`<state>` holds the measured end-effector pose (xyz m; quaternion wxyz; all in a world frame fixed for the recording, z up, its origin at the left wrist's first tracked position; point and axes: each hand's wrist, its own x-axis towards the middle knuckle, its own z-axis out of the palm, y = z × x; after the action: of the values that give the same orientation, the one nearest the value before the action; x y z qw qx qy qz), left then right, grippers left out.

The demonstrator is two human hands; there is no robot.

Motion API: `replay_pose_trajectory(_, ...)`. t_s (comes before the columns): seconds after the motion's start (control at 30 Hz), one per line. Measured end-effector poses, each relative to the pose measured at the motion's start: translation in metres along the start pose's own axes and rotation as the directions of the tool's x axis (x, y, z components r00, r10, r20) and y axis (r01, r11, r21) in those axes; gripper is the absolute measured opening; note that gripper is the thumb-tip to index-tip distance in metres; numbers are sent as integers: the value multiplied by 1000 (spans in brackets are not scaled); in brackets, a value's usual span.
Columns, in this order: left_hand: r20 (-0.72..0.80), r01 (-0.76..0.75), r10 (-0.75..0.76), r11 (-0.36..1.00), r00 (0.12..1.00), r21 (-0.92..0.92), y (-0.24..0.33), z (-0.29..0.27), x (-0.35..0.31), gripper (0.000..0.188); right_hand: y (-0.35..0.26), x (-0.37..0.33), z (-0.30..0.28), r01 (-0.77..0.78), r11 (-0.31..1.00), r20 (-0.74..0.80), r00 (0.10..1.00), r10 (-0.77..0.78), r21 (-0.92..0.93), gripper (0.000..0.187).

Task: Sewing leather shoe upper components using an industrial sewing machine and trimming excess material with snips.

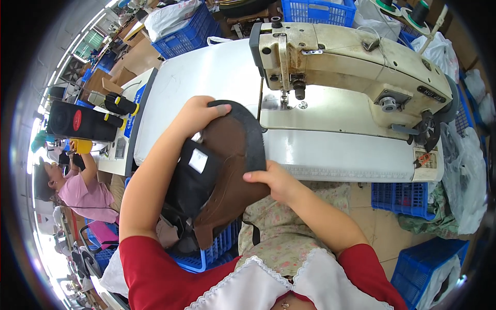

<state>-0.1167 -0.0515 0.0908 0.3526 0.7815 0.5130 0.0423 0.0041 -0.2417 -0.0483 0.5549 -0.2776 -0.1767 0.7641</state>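
Note:
Between my two hands I hold a brown and black cap (222,137), tilted over my lap in front of the table. A wide black band runs along its curved edge, and a white label (198,160) shows on the black lining inside. My left hand (199,114) grips the far edge, thumb on the black band. My right hand (276,181) pinches the band's near right side, thumb on top and fingers hidden underneath. Beyond the cap, to the right, stands a cream sewing machine (356,72), its needle and presser foot (284,99) apart from the cap.
The white sewing table (206,72) spans the middle. A blue basket (219,250) holding dark pieces sits below the cap. More blue crates (330,13) stand behind and at the right. Thread cones (124,105) are at the left, near a co-worker in pink (85,191).

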Motion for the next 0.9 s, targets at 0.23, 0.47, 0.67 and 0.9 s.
replay_pose_trajectory(0.23, 180, -131, 100, 977, 978, 169, -3, 43, 79, 50, -14, -5, -27, 135, 980, -111, 982, -152, -145, 32)
replay_pose_trajectory(0.47, 248, -54, -2, 975, 969, 215, -5, 42, 93, 50, -23, -1, -36, 32, 995, 28, 999, -35, 99, 29)
replay_pose_trajectory(0.67, -9, -85, 85, 996, 996, 4, 2, 0, 46, 37, -15, 2, -29, 21, 994, 34, 999, -25, 110, 30)
replay_pose_trajectory(0.9, 14, -612, 795, 456, 607, 646, 39, 34, -131, 32, -34, 10, -24, 0, 988, -57, 998, 9, 157, 28)
